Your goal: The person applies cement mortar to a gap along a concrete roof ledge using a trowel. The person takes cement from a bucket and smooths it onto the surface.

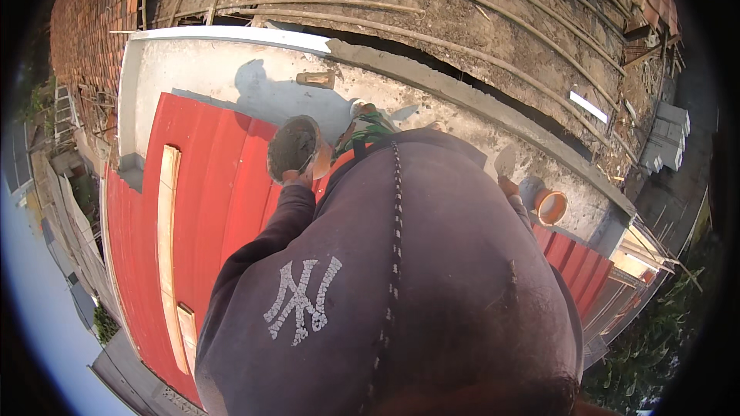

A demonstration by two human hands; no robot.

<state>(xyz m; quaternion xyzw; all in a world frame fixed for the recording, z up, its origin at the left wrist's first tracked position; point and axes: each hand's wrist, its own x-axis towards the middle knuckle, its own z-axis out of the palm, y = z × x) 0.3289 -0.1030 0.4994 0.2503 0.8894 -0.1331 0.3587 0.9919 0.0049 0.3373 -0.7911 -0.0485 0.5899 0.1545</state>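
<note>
My left hand (301,177) is closed on an orange bucket (323,162) and tips its mouth upward into view. Wet grey mortar (294,146) coats or fills the inside; how deep it is I cannot tell. On the other side of my body, my right hand (507,186) grips a trowel (505,160), its pale blade pointing away over the concrete. Just right of that hand, a second orange bucket (551,206) rests on the concrete, seemingly on its side. The dark jacket over my torso hides much of the middle.
A pale concrete ledge (208,62) runs across, edged by a low parapet (432,73) with grey mortar along it. A wooden block (316,78) lies there. Red metal roofing (216,154) bears a long plank (167,239). Beyond the parapet, bamboo poles (501,69) lie lower down.
</note>
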